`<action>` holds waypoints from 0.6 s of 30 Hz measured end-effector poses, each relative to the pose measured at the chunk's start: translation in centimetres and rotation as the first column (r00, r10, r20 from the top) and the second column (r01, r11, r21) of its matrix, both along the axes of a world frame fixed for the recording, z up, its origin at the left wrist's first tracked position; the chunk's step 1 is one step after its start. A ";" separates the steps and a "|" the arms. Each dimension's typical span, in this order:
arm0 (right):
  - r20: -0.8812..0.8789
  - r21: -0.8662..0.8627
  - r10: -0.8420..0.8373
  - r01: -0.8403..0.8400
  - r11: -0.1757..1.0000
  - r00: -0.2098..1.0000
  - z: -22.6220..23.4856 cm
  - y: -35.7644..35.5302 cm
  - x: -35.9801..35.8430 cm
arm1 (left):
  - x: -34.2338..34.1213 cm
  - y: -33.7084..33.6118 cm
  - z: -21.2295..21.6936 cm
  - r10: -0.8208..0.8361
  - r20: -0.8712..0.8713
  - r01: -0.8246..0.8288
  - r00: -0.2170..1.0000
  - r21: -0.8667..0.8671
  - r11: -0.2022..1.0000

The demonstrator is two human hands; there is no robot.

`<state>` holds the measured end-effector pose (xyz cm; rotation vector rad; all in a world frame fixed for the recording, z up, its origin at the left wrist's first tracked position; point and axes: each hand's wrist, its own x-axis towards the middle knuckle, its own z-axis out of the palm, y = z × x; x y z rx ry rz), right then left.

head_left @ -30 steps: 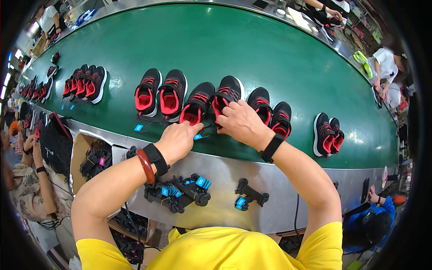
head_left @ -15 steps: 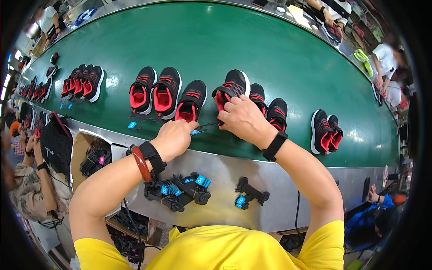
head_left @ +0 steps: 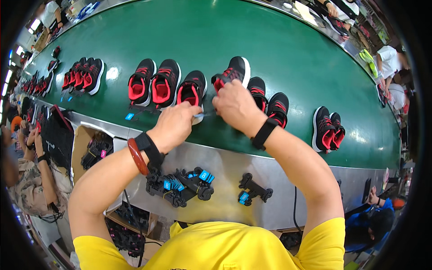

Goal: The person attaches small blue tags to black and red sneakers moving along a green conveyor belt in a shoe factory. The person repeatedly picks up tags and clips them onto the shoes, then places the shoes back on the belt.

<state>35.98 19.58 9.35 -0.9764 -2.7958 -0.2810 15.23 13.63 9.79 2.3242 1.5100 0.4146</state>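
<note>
My left hand [head_left: 173, 123] is closed, its thumb and fingers pinching a small blue-tagged black shoe hanger [head_left: 199, 116], which is blurred and partly hidden. Just beyond it sits a black shoe with red lining [head_left: 191, 91], its opening toward me. My right hand [head_left: 236, 107] is curled round the heel end of a tilted black-and-red shoe [head_left: 237, 69], whose white sole edge shows on the right. Two more such shoes [head_left: 171, 83] stand to the left of my left hand, with a blue tag [head_left: 129, 116] by their heels. Another pair [head_left: 277, 108] is right of my right hand.
Shoes rest on a green belt [head_left: 216, 33] edged by a metal ledge [head_left: 288, 175]. Bundled black hangers [head_left: 180, 186] and a smaller hanger bundle [head_left: 254, 189] lie on that ledge. A cardboard box [head_left: 81, 144] stands left. Further shoes [head_left: 328, 128] sit right; co-workers line the belt.
My left hand has lifted the blue-tagged hanger slightly, toward the shoe heels. My right hand stays at the tilted shoe's heel. The whole view has shifted a little.
</note>
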 end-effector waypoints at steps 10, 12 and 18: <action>-0.417 -0.322 -0.151 0.009 0.947 0.896 -2.3 0.8 0.8 | -2.2 2.1 -2.0 -0.106 0.122 0.131 0.987 -0.217 0.967; -0.501 -0.216 -0.117 0.007 0.976 0.858 -1.9 -0.8 1.0 | -2.6 1.9 -1.2 -0.213 -0.063 0.189 0.975 -0.266 0.945; -0.518 -0.562 -0.288 -0.067 0.825 0.805 1.1 -11.0 7.8 | -0.9 1.1 2.1 -0.110 -0.089 0.136 0.990 0.382 0.914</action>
